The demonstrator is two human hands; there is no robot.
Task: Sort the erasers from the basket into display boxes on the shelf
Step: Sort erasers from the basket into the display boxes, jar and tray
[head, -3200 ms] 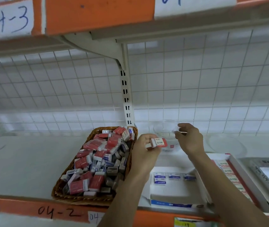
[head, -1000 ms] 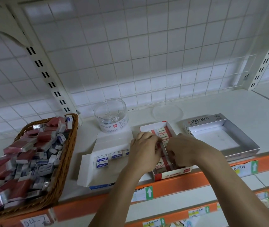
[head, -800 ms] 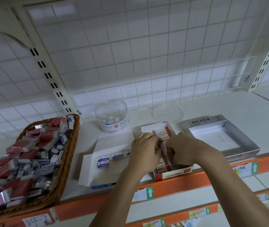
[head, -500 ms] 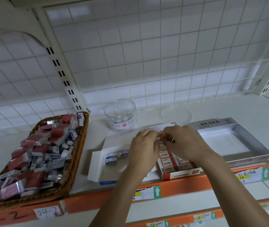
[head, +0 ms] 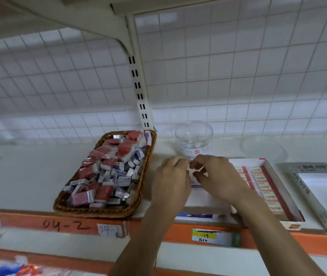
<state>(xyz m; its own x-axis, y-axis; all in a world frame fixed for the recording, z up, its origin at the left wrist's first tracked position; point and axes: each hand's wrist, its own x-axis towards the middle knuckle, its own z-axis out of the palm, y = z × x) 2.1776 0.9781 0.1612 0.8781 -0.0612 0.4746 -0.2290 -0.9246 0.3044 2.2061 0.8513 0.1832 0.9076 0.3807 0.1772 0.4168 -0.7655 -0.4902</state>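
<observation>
Shifted left since half a second ago: left hand point(head: 171, 180) and right hand point(head: 218, 176), off the red display box point(head: 281, 193) and over the white display box point(head: 204, 200). Fingertips curled and meeting; cannot tell whether clamped on an eraser. Heaped erasers point(head: 110, 170) in the wicker basket point(head: 106, 211) just left, on the shelf point(head: 19, 176). Clear jar point(head: 194, 139) behind, silver box point(head: 318, 188) far right.

The left hand point(head: 171, 176) and right hand point(head: 218, 176) are off the red display box point(head: 280, 188) and now meet, fingers curled, above the white box point(head: 204, 200) beside it. The eraser rows point(head: 262, 182) in the red box show uncovered. The left hand's red eraser is gone
</observation>
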